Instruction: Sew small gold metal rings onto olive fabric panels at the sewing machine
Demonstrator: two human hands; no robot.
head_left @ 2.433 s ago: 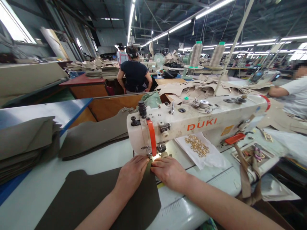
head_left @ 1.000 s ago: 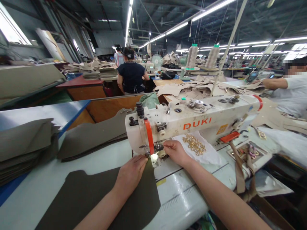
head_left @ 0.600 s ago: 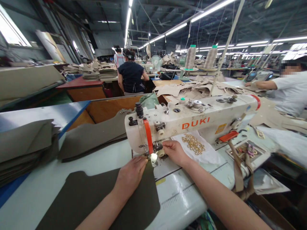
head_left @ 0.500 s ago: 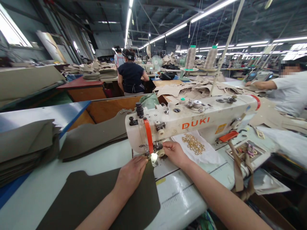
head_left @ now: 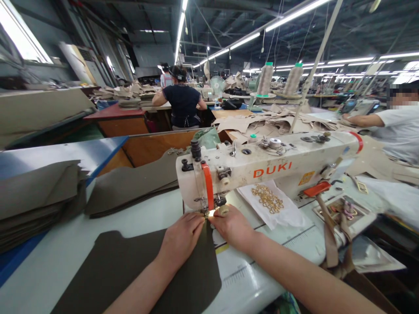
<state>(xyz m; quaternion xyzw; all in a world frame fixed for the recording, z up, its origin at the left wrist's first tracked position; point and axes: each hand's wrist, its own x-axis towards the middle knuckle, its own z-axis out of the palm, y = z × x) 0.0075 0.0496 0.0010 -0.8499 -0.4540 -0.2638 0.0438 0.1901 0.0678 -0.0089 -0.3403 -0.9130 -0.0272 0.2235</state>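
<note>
Left hand (head_left: pixel 183 237) and right hand (head_left: pixel 234 229) are working at a white metal sewing machine (head_left: pixel 275 159).
Fingers (head_left: pixel 195 218) are pressing together, pinch unclear; a flat dark-olive fabric panel (head_left: pixel 127 253) is lying under the left, stitching apparently underway, unfinished.

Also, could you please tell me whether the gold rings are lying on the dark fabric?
No, the gold rings lie on a white sheet, apart from the dark fabric.

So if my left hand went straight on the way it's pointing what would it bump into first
Most likely the metal foot parts of the sewing machine, right in front of your left hand, though depth there is hard to judge.
</note>
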